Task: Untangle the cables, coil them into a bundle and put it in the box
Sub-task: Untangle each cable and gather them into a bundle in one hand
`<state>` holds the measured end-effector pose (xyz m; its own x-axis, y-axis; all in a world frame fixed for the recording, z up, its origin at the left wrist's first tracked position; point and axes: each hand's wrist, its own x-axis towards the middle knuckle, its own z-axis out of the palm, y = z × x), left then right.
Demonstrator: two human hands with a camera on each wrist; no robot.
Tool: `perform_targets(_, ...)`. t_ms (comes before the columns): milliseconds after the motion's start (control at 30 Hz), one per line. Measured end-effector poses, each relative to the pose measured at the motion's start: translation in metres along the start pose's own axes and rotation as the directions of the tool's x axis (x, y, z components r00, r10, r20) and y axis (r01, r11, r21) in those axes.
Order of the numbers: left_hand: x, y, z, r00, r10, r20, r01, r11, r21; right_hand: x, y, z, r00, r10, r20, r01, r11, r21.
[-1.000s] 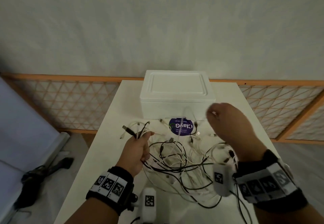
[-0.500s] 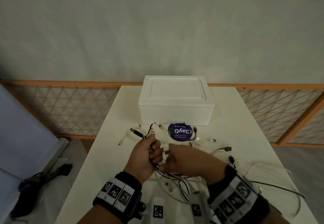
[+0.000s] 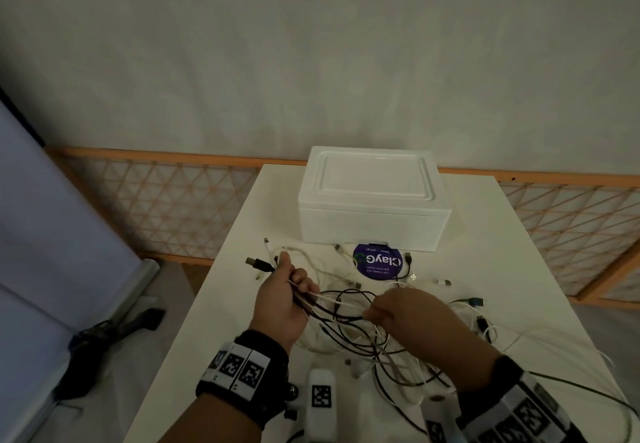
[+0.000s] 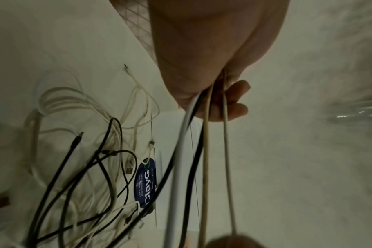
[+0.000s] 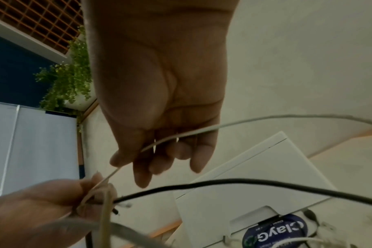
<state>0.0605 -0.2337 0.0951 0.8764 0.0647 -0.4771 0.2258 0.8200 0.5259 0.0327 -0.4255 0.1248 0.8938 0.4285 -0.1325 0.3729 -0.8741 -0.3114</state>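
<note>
A tangle of white and black cables (image 3: pixel 363 335) lies on the white table (image 3: pixel 540 255) in front of a closed white box (image 3: pixel 372 200). My left hand (image 3: pixel 284 300) is raised above the table's left side and grips a bunch of several cable ends (image 4: pixel 204 151), with a black USB plug (image 3: pixel 258 264) sticking out past it. My right hand (image 3: pixel 401 311) is close to its right and pinches a thin white cable (image 5: pixel 181 134) between thumb and fingers. That cable runs straight to my left hand (image 5: pixel 53 206).
A round purple ClayGo sticker (image 3: pixel 378 261) hangs at the box's front. More loose cable (image 3: pixel 481 307) trails over the table's right side. An orange lattice fence (image 3: pixel 166 207) runs behind the table, and a dark object (image 3: pixel 104 331) lies on the floor at left.
My right hand came down from in front of the box to meet my left hand, then drew a little to the right along a white cable. My left hand kept its grip.
</note>
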Motion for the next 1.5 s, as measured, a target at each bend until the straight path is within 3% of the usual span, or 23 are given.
perform_targets(100, 0.002, 0.002, -0.003, 1.000, 0.008, 0.004, -0.008, 1.000, 0.002, -0.010, 0.016, 0.004, 0.979, 0.062, 0.192, -0.069, 0.997, 0.032)
perform_targets(167, 0.001, 0.002, -0.003, 1.000, 0.020, 0.018, -0.021, 0.999, 0.035, -0.016, 0.021, 0.006, 0.964, 0.078, 0.253, -0.085, 0.996, 0.018)
perform_targets(267, -0.003, -0.003, 0.000, 0.998, 0.018, 0.060, -0.024, 0.996, 0.091, -0.018, 0.021, 0.005, 0.986, 0.083, 0.145, -0.083, 0.997, -0.003)
perform_targets(333, -0.011, -0.009, 0.005, 0.995, 0.002, 0.099, -0.015, 0.991, 0.130, -0.017, 0.012, 0.002, 0.998, 0.055, -0.022, -0.053, 0.996, 0.070)
perform_targets(400, -0.019, -0.019, 0.011, 0.990, -0.030, 0.135, 0.006, 0.984, 0.175, -0.013, -0.005, 0.000, 0.997, -0.001, -0.082, 0.013, 0.989, 0.148)
perform_targets(567, -0.024, -0.022, 0.015, 0.979, -0.068, 0.191, 0.034, 0.984, 0.176, 0.002, -0.032, 0.016, 0.994, -0.048, 0.103, 0.018, 0.962, 0.273)
perform_targets(733, -0.013, 0.006, -0.006, 0.996, 0.026, 0.084, -0.025, 1.000, -0.011, -0.010, -0.009, 0.029, 0.983, -0.054, 0.174, 0.003, 0.960, 0.281)
perform_targets(800, -0.012, 0.007, -0.011, 0.998, 0.038, 0.046, -0.034, 0.997, -0.071, -0.012, -0.006, 0.028, 0.986, -0.022, 0.168, -0.052, 0.906, 0.421)
perform_targets(900, -0.017, -0.011, -0.004, 0.997, 0.040, 0.062, -0.038, 0.999, -0.027, -0.007, -0.021, 0.022, 0.988, -0.067, 0.137, -0.041, 0.748, 0.662)
perform_targets(967, -0.019, -0.021, 0.000, 0.996, 0.034, 0.078, -0.035, 0.999, 0.011, -0.002, -0.033, 0.025, 0.989, -0.094, 0.116, 0.018, 0.848, 0.529)
perform_targets(1033, -0.016, -0.019, -0.003, 0.996, 0.033, 0.079, -0.035, 0.999, 0.025, -0.002, -0.032, 0.031, 0.987, -0.124, 0.098, 0.094, 0.958, 0.271)
perform_targets(1133, -0.009, -0.002, -0.024, 0.999, 0.052, 0.008, -0.052, 0.999, 0.015, -0.010, -0.005, 0.037, 0.982, -0.079, 0.172, 0.053, 0.987, 0.149)
perform_targets(1300, -0.005, 0.008, -0.056, 0.993, 0.040, -0.111, -0.052, 0.992, -0.114, -0.037, 0.038, 0.039, 0.946, 0.068, 0.318, -0.150, 0.959, 0.241)
perform_targets(1433, -0.012, -0.026, -0.043, 0.994, -0.012, -0.104, 0.007, 0.999, -0.046, -0.032, 0.008, 0.041, 0.976, 0.024, 0.216, -0.117, 0.895, 0.430)
perform_targets(1500, -0.015, -0.041, -0.035, 0.997, -0.049, -0.060, 0.049, 0.999, 0.002, -0.024, -0.013, 0.045, 0.973, -0.054, 0.226, -0.027, 0.940, 0.341)
